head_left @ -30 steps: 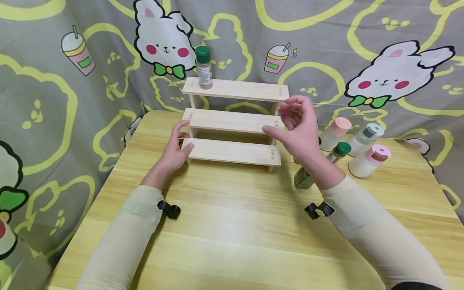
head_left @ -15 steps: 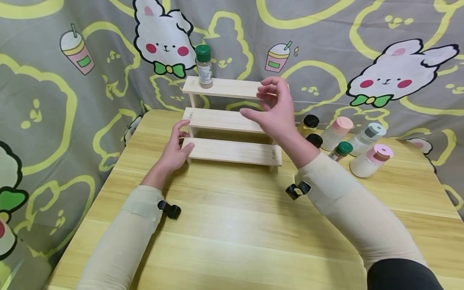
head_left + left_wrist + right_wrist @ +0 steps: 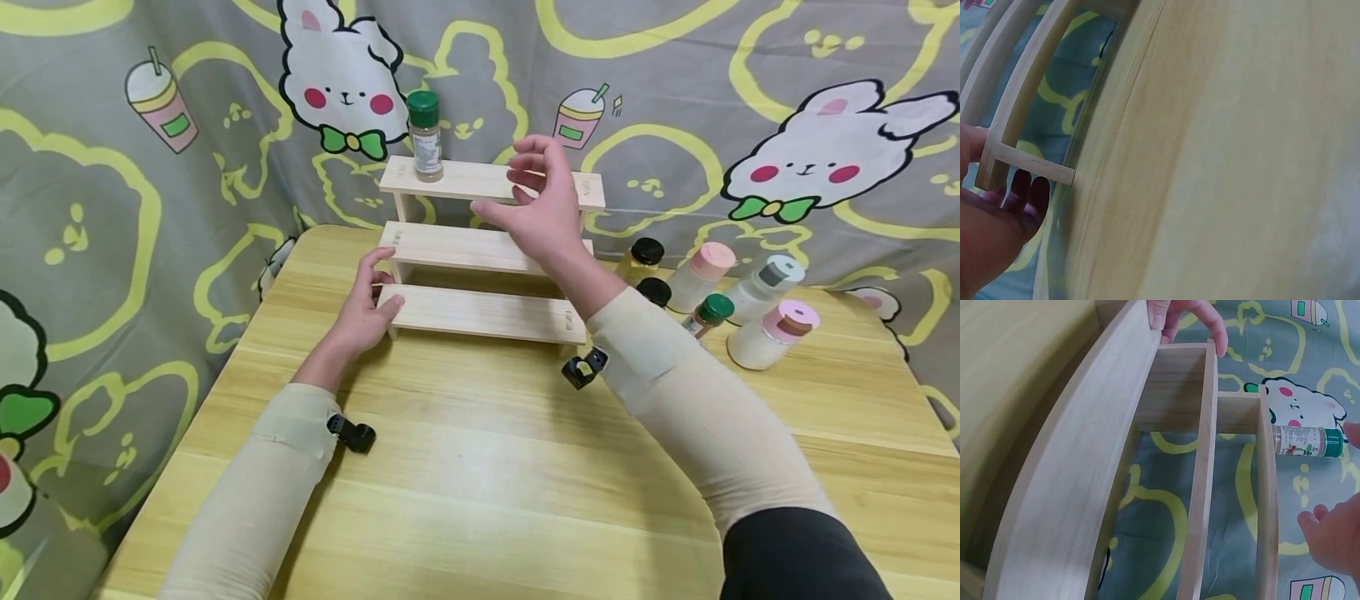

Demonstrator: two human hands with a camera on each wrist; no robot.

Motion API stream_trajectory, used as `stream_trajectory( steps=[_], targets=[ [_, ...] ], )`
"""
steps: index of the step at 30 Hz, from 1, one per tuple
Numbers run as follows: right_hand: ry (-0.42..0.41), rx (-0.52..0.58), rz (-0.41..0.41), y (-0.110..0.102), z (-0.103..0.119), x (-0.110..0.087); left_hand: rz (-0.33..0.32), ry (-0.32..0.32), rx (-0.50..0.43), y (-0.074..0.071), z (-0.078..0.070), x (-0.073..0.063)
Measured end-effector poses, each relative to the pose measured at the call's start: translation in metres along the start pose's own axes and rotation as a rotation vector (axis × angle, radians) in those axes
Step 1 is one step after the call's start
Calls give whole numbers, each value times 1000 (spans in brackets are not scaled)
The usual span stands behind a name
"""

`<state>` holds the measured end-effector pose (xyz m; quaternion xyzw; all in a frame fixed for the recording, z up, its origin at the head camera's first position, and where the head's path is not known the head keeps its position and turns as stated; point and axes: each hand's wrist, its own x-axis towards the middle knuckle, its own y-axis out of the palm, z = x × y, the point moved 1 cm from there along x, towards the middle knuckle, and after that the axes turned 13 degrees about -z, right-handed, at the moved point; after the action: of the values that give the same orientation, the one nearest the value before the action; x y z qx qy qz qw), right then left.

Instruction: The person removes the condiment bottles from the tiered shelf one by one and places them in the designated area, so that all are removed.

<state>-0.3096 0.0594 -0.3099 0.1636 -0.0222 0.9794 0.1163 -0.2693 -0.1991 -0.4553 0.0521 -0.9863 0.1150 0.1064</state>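
A three-tier wooden step rack (image 3: pixel 480 312) stands on the table. My left hand (image 3: pixel 362 304) holds its left end, thumb on the lowest tier; in the left wrist view, fingers (image 3: pixel 1035 199) curl around the end leg. On the top tier's left end stands a spice jar (image 3: pixel 427 150) with a green cap, upright, with a pale label and brownish contents. My right hand (image 3: pixel 546 204) hovers over the rack's right half, to the right of the jar. Its thumb and fingers are spread apart in a loose curve, holding nothing. In the right wrist view, the jar (image 3: pixel 1300 441) is close to that hand's fingers.
Right of the rack stand black-capped jars (image 3: pixel 637 260), a pink-capped bottle (image 3: pixel 705 271), a grey-capped bottle (image 3: pixel 765 287), a green-capped jar (image 3: pixel 711 313) and a pink-lidded bottle (image 3: pixel 772 333). A patterned curtain (image 3: pixel 660 50) hangs behind the table (image 3: pixel 465 467).
My right hand has moved left and up, from the rack's right end toward the top tier. Black-capped jars came into view behind it. The left hand has stayed put.
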Motion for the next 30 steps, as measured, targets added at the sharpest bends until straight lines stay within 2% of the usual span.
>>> stream_trajectory(
  steps=[9,16,19,23,30],
  targets=[
    [-2,31,24,19,-3,10,5,-12,11,-2,-6,-1],
    [13,7,36,32,-2,17,23,14,13,-2,-36,-12],
    [28,-4,32,37,-1,21,22,7,20,-1,-41,-13],
    [52,-19,28,44,-3,28,20,-3,22,0,-39,-12],
    [81,-83,27,56,-4,38,4,5,5,0,-3,0]
  ],
)
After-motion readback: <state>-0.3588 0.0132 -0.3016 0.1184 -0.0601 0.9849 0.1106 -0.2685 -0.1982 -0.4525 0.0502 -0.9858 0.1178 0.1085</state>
